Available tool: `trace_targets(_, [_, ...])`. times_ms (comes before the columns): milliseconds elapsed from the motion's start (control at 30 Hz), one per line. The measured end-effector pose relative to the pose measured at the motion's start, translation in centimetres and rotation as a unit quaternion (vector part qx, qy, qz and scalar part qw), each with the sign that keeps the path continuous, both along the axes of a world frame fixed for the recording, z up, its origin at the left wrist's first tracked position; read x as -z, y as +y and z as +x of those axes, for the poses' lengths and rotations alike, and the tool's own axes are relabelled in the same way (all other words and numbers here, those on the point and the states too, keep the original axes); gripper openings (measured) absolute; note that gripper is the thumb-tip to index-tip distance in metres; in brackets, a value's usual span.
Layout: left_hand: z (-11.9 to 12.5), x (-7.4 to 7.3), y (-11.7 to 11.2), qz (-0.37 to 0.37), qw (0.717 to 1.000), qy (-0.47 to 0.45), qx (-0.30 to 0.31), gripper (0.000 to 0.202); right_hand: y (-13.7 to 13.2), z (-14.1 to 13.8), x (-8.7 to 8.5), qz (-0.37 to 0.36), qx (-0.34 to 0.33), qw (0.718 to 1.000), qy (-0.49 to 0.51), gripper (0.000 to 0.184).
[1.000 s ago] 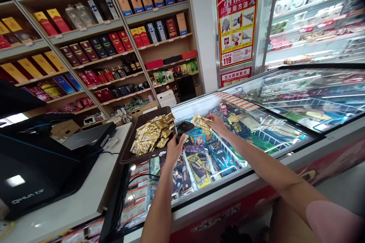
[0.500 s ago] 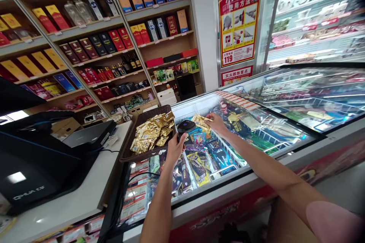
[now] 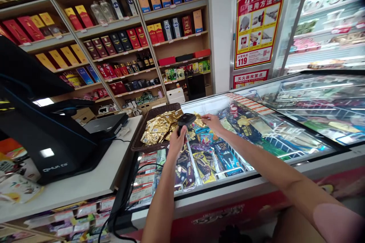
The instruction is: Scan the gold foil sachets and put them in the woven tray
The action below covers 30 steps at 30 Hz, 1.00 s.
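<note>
My left hand (image 3: 177,140) is wrapped round the handle of a black barcode scanner (image 3: 186,119), its head facing right over the glass-topped freezer (image 3: 245,182). Between the fingers of my right hand (image 3: 213,123) is a gold packet (image 3: 199,120), pinched at its right edge; the scanner head hides part of it. To the left of the scanner, a brown woven basket (image 3: 137,140) heaped with similar gold packets (image 3: 159,126) rests on the freezer's left end. Under the glass, colourful ice cream packages (image 3: 203,165) lie in wire baskets.
A black checkout machine (image 3: 65,152) stands on the white counter (image 3: 94,182) at left. A black cable (image 3: 131,186) hangs over the freezer's near left corner. Shelves of boxed goods (image 3: 119,41) line the back wall, beside a red fire-hydrant poster (image 3: 260,21).
The scanner head has moved closer to the gold packet and now partly overlaps it. My view has swung left, showing more of the checkout machine and counter.
</note>
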<state>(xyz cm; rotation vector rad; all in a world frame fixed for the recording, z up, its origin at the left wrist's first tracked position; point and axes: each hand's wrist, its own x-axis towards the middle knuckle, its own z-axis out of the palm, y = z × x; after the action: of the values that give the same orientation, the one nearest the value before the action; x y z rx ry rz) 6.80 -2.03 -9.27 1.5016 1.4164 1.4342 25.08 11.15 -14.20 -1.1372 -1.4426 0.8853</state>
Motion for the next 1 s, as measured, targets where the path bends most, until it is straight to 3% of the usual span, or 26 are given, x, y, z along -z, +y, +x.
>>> trace_targets(100, [-1.4,-1.0,-1.4,0.006,0.994,-0.076,-0.073,0.053,-0.2,-4.7,-1.7,-0.039,-0.084,0.994,0.049,0.022])
trace_targets(200, [-3.3,-1.4,-3.3,-0.003,0.982,-0.120,-0.142,0.055,-0.3,-9.5,-3.5,-0.046,-0.125,0.991,0.013,0.023])
trace_targets(267, [-4.6,-1.3,-4.7,-0.010,0.974,-0.140,-0.176,0.056,-0.8,-11.9,-4.5,-0.006,-0.130,0.991,-0.043,0.029])
trace_targets(367, [-6.4,-1.1,-6.6,-0.025,0.965,-0.183,-0.188,0.057,-3.0,-13.4,-5.2,0.127,-0.109,0.980,-0.108,0.038])
trace_targets(467, [-6.8,-1.0,-7.7,-0.025,0.954,-0.253,-0.159,0.065,-7.6,-12.6,-4.3,0.190,-0.166,0.962,-0.101,0.041])
trace_targets(567, [-5.3,-0.7,-8.0,-0.023,0.950,-0.294,-0.099,0.072,-13.3,-11.0,-2.2,0.123,-0.258,0.955,-0.075,0.062])
trace_targets(633, [-3.5,-0.1,-8.1,-0.044,0.951,-0.303,-0.050,0.075,-16.6,-9.9,-0.7,0.093,-0.271,0.956,-0.059,0.070])
trace_targets(733, [-0.9,1.3,-9.0,-0.100,0.959,-0.266,0.001,0.075,-19.8,-8.3,1.2,0.077,-0.253,0.964,-0.027,0.066])
trace_targets(833, [-0.1,2.4,-11.6,-0.050,0.990,-0.121,-0.049,0.056,-21.0,-6.4,2.6,0.021,-0.189,0.982,-0.014,0.058])
trace_targets(933, [-2.3,2.6,-15.7,0.065,0.993,0.004,-0.095,0.041,-20.6,-4.4,3.9,-0.036,-0.092,0.993,-0.070,0.059])
trace_targets(1000, [-5.8,2.4,-18.7,0.130,0.960,-0.033,-0.246,0.030,-19.8,-3.2,4.7,-0.071,-0.040,0.987,-0.141,0.060])
